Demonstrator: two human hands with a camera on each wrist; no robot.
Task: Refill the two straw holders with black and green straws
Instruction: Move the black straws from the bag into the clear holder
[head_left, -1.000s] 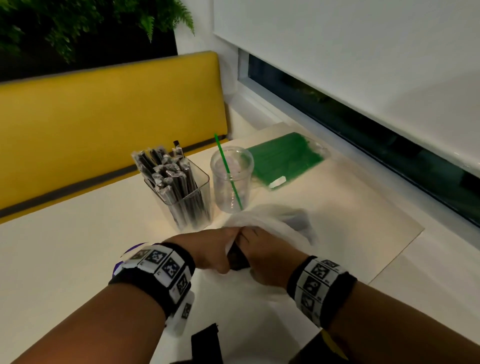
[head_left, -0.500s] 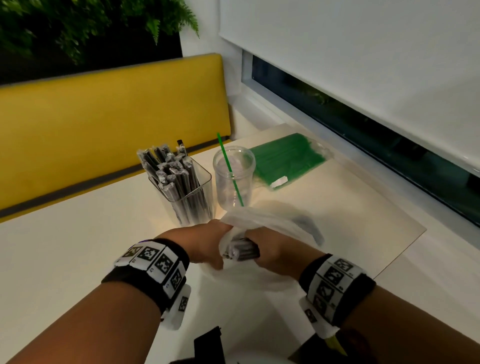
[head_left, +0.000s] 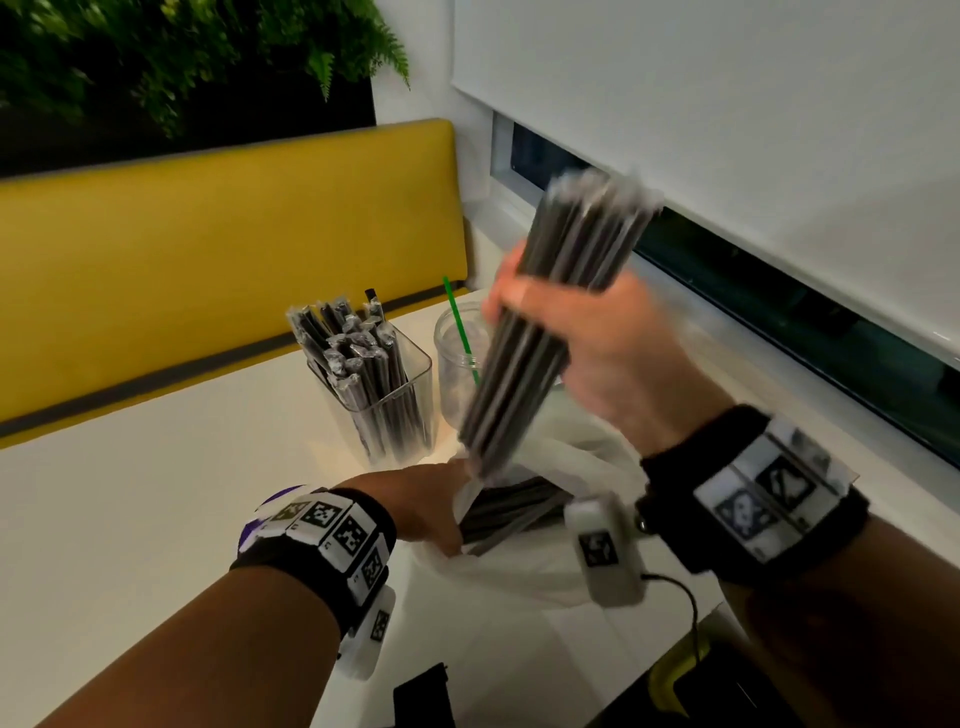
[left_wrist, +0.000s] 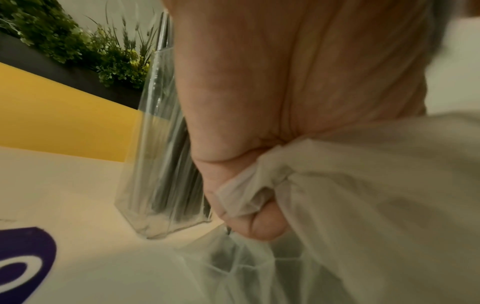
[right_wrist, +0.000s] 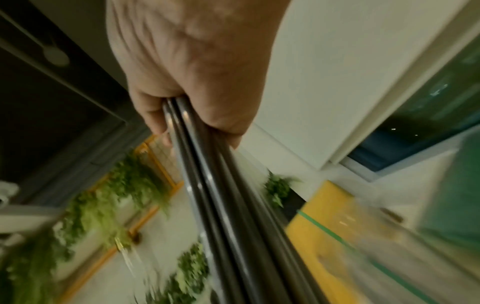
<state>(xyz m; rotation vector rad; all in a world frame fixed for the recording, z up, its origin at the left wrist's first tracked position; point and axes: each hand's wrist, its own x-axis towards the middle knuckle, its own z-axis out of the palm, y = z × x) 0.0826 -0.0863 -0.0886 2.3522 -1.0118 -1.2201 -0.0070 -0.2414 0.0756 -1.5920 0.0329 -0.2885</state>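
Right hand (head_left: 597, 353) grips black straws (head_left: 550, 312) mid-length; left hand (left_wrist: 246, 144) pinches bag (head_left: 545, 561); lower them upright into square holder (head_left: 410, 395) left of the grip

My right hand (head_left: 587, 353) is raised, its fingers (head_left: 511, 296) curled round a tilted bundle of wrapped black straws (head_left: 550, 312). My left hand (head_left: 415, 499) is low, arm stretched forward, pinching the bunched rim of a thin white plastic bag (left_wrist: 259, 197).
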